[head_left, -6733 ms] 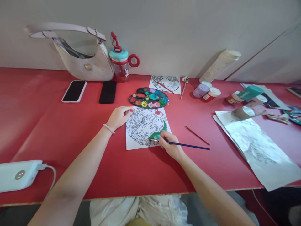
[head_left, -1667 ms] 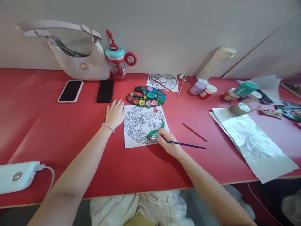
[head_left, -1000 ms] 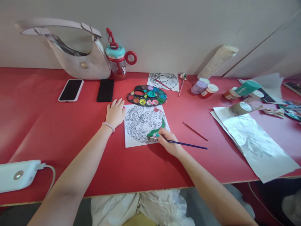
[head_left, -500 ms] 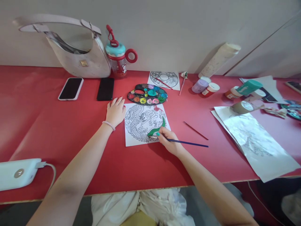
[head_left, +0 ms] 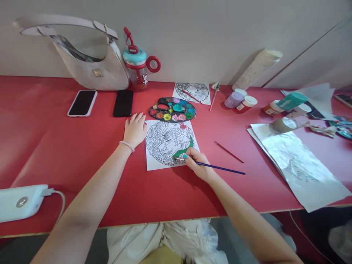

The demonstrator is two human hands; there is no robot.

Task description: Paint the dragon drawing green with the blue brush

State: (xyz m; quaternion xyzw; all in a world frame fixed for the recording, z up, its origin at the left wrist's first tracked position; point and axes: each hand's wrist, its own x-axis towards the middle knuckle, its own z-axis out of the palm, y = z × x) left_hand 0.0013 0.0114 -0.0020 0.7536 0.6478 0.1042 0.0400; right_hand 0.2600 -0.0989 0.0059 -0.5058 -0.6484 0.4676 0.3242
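My right hand (head_left: 198, 164) pinches a dark blue paintbrush (head_left: 222, 168), its bristle end touching the dragon line drawing (head_left: 162, 143) at the lower edge of a green painted band. A small red patch also colours the drawing's top right. My left hand (head_left: 135, 131) lies flat with fingers spread, its thumb side at the sheet's upper left edge. Just above the sheet sits a black oval paint palette (head_left: 172, 110) with wells of many colours. To the right, a thin dark red paintbrush (head_left: 228, 151) rests on the red table (head_left: 129, 198).
Behind stand a white handbag (head_left: 93, 73) and a cup with red handle (head_left: 137, 71). Two phones, a black one (head_left: 123, 103) and a white-edged one (head_left: 83, 103), lie left. Paint bottles (head_left: 246, 104) and papers (head_left: 299, 165) occupy the right; a white power bank (head_left: 23, 203) is near left.
The blue paintbrush's rear end has dipped slightly and shifted a little to the right, its tip still on the green area. My left hand stays in place.
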